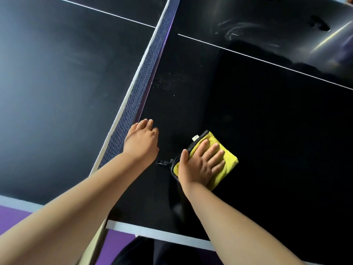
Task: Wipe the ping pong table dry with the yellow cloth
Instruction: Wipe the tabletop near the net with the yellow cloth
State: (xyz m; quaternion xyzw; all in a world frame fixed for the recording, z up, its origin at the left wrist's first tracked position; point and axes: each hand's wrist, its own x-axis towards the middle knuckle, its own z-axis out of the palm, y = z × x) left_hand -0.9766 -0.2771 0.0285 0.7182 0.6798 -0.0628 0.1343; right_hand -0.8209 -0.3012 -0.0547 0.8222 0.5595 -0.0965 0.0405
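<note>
The yellow cloth (230,163) is folded into a thick little pad and sits flat on the dark ping pong table (267,121). It's on the right half, a bit in from the near edge and a short way off the net (141,83). It has a black trim along one side, a small white label (195,138) poking out at the far corner, and a black hanging loop (162,162) trailing on the table toward the left.

The right hand (202,165) is planted palm-down on top of the cloth. Its fingers are straight and slightly spread, and the thumb lies along the black-trimmed edge, so it's pressing rather than gripping.

The left hand (141,140) is just beside the net with nothing in it and its fingers loosely bent. The fingertips look like they're resting on the table by the bottom of the net, but honestly it's hard to tell from this angle whether they actually touch.

Further out there's a scatter of tiny pale specks (164,81) on the surface near the net. Past the white centre line (267,62) you can see swirly smear marks (235,29) catching the light. The other half of the table, left of the net, looks duller and greyish. The white edge stripe (152,230) runs along the near side, with purple floor (11,219) below it.
</note>
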